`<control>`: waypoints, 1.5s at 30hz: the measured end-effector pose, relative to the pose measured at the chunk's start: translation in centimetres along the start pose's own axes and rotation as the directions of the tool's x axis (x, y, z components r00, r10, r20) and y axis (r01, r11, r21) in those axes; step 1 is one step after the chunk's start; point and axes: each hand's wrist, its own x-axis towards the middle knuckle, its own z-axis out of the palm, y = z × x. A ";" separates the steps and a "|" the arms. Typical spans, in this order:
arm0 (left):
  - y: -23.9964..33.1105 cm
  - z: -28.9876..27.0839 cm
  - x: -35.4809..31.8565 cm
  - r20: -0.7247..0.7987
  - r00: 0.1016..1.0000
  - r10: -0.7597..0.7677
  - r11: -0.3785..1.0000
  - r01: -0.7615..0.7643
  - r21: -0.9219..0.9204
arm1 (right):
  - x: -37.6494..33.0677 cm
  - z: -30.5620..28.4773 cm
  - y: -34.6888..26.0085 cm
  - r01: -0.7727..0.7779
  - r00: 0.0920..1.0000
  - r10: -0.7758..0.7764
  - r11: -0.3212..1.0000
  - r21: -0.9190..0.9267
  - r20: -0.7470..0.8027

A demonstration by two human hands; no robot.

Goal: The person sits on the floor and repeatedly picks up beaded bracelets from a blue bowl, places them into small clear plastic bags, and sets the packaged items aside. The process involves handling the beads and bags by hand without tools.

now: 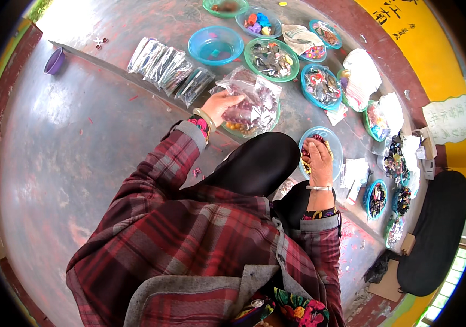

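Observation:
My left hand [222, 107] is closed on the edge of a clear plastic bag [250, 101] that holds dark reddish-purple beads. The bag lies over a green basin with orange-yellow beads [238, 126] showing at its near side. Above a pale blue basin [335, 146] right of my knees hangs my right hand [318, 159], its fingers curled together. Dark red and yellow beads [308, 163] show in that basin beside the fingers. Whatever those fingers hold is too small to make out.
Beyond my hands stand an empty blue basin [215, 46], a green basin of small packets [271, 59] and several more basins. Packed clear sleeves [162, 64] lie in a row at the left. A black rounded object [434, 234] stands at the right; a purple bowl [55, 61] sits far left.

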 end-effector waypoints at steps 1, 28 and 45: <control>0.4 -0.1 0.3 0.006 1.000 -0.002 1.000 0.002 -0.003 | 0.3 -0.4 0.5 -0.029 1.000 0.029 0.999 0.021 -0.003; -1.3 -5.0 8.6 -0.079 0.824 0.561 0.081 0.041 0.996 | 1.4 -0.7 1.0 -0.121 0.989 0.124 0.992 -0.036 0.077; -4.2 -3.3 8.8 0.229 0.920 0.319 -0.393 -0.092 0.915 | 1.2 -0.8 1.0 -0.105 0.989 0.117 0.987 -0.120 0.095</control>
